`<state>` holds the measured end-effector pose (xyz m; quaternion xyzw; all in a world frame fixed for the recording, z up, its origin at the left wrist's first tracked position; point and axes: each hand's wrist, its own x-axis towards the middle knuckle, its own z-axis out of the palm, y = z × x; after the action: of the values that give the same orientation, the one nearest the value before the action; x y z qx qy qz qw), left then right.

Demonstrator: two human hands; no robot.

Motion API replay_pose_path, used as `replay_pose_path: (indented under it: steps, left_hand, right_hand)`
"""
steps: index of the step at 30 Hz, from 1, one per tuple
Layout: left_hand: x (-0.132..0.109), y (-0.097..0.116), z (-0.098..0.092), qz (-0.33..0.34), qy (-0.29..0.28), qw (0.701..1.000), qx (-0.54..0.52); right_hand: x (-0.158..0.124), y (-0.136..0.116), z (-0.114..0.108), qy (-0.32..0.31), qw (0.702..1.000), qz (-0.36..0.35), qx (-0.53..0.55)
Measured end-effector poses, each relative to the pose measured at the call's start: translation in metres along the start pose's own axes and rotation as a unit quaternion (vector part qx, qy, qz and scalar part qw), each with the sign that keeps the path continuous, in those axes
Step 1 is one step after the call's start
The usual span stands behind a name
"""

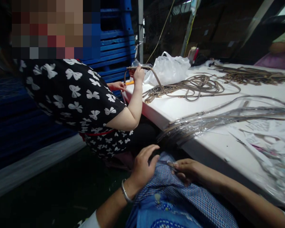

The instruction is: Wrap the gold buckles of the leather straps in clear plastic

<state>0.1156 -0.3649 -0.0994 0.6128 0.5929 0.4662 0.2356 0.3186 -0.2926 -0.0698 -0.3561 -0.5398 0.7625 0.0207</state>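
Observation:
My left hand [142, 167], with a silver bangle on its wrist, is held over my lap. Its fingers are apart and nothing shows in them. Just to its right, my right hand [188, 169] is closed, thumb against fingers, on a small brownish, partly shiny piece too small to name. Both hands are above a blue checked apron [163, 196]. Beyond them, long thin brown straps in clear plastic [194, 126] lie across the near edge of the white table [216, 148].
A co-worker in a bow-patterned top [73, 91] handles a brown strap [156, 77] at the table corner. Loose straps [199, 84] and a white plastic bag [169, 68] lie nearby. Paper tags [263, 126] are at right; blue pallets [116, 44] stand behind.

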Motion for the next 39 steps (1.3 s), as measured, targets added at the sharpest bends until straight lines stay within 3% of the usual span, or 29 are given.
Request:
replay_pose_path:
  steps: [2, 4, 7, 10, 13, 16, 17, 19, 23, 25, 26, 29, 31, 33, 35, 37, 39]
  left_hand:
    - [-0.012, -0.002, 0.015, 0.031, -0.073, 0.997, -0.025]
    - [-0.019, -0.004, 0.030, 0.015, -0.094, 0.993, -0.067]
    - [-0.019, -0.006, 0.046, -0.045, -0.077, 0.986, -0.138]
    - [-0.017, -0.008, 0.052, -0.075, -0.114, 0.965, -0.223]
    - [-0.022, -0.005, 0.049, -0.105, -0.179, 0.934, -0.290]
    - [-0.030, 0.007, 0.035, -0.140, -0.234, 0.902, -0.334]
    - [-0.032, 0.012, 0.028, -0.151, -0.241, 0.894, -0.346]
    - [-0.032, 0.023, 0.013, -0.169, -0.233, 0.885, -0.366]
    - [-0.017, 0.035, -0.015, -0.207, -0.186, 0.882, -0.381]
    - [-0.004, 0.032, -0.023, -0.227, -0.179, 0.889, -0.355]
    - [0.002, 0.028, -0.025, -0.225, -0.173, 0.903, -0.322]
    - [0.015, 0.010, -0.025, -0.139, -0.070, 0.980, -0.121]
    - [0.013, 0.000, -0.020, -0.051, 0.010, 0.999, 0.015]
    - [0.005, -0.006, -0.011, 0.002, -0.005, 0.999, 0.048]
    - [-0.006, -0.008, 0.002, 0.021, -0.079, 0.997, 0.004]
    - [-0.014, -0.008, 0.016, 0.013, -0.117, 0.992, -0.049]
    - [-0.016, -0.009, 0.029, -0.015, -0.114, 0.989, -0.089]
  right_hand:
    - [-0.005, -0.007, 0.004, -0.034, 0.995, -0.003, 0.098]
    - [-0.009, -0.015, 0.007, -0.031, 0.987, -0.033, 0.153]
    - [-0.016, -0.031, 0.009, 0.022, 0.981, -0.109, 0.160]
    - [-0.019, -0.046, 0.006, 0.099, 0.959, -0.249, 0.089]
    - [-0.016, -0.052, -0.005, 0.220, 0.887, -0.399, -0.072]
    - [-0.007, -0.042, -0.021, 0.311, 0.775, -0.446, -0.322]
    - [-0.003, -0.035, -0.026, 0.304, 0.748, -0.440, -0.391]
    - [0.004, -0.019, -0.035, 0.251, 0.722, -0.426, -0.484]
    - [0.010, 0.014, -0.031, 0.149, 0.713, -0.405, -0.553]
    - [0.009, 0.023, -0.021, 0.142, 0.732, -0.378, -0.549]
    - [0.008, 0.026, -0.016, 0.145, 0.758, -0.353, -0.529]
    - [0.003, 0.027, -0.006, 0.110, 0.902, -0.214, -0.359]
    - [-0.001, 0.024, -0.004, 0.049, 0.979, -0.102, -0.171]
    - [-0.006, 0.018, -0.002, -0.006, 0.999, -0.040, -0.002]
    - [-0.012, 0.010, 0.001, -0.031, 0.994, -0.031, 0.104]
    - [-0.017, -0.001, 0.006, -0.035, 0.986, -0.041, 0.157]
    - [-0.020, -0.014, 0.010, -0.024, 0.982, -0.063, 0.176]
